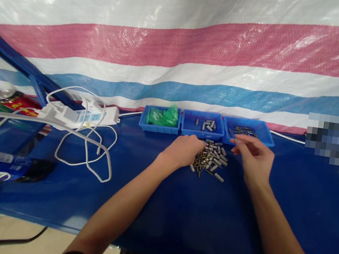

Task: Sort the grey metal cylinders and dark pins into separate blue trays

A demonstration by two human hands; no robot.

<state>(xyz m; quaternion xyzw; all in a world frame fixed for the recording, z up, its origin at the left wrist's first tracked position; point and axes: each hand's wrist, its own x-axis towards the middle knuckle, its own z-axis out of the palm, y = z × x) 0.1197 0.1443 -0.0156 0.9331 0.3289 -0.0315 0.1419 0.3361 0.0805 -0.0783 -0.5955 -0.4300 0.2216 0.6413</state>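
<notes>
A loose pile of small metal parts [210,160], grey cylinders mixed with thin brass-coloured pins, lies on the blue table [176,212]. My left hand [185,150] is at the pile's left edge with its fingers curled down; whatever is between the fingertips is hidden. To the right of the pile, my right hand [253,155] hovers by the front of the right blue bin [265,136], thumb and fingers slightly apart, with nothing visible between them. Thin pins [244,131] lie in that bin. Several grey cylinders [209,125] rest in the middle blue bin [189,123].
The left blue bin [144,120] holds a crumpled green plastic bag [164,116]. A white power strip [95,117] with looped white cables [84,159] sits to the left, near a dark bottle [6,167] and cans. A striped tarp [180,48] hangs behind the table.
</notes>
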